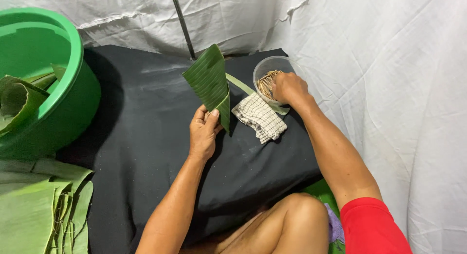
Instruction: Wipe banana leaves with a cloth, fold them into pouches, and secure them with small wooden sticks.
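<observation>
My left hand [203,132] grips the lower corner of a folded green banana leaf piece [210,81], holding it up above a black cloth-covered surface [146,137]. My right hand [289,87] reaches into a clear plastic bowl [265,66] filled with thin wooden sticks [266,82]; its fingertips are hidden among them, so I cannot tell whether they pinch a stick. A checked white cloth [259,118] lies crumpled between the two hands, next to the bowl. A pale green leaf strip [241,84] lies under the bowl's edge.
A large green plastic basin [73,74] with leaf pieces inside stands at the left. Stacked banana leaves [39,205] lie at the lower left. White fabric [389,88] hangs behind and to the right. A thin metal rod [182,23] rises at the back. My bare knee [296,220] is below.
</observation>
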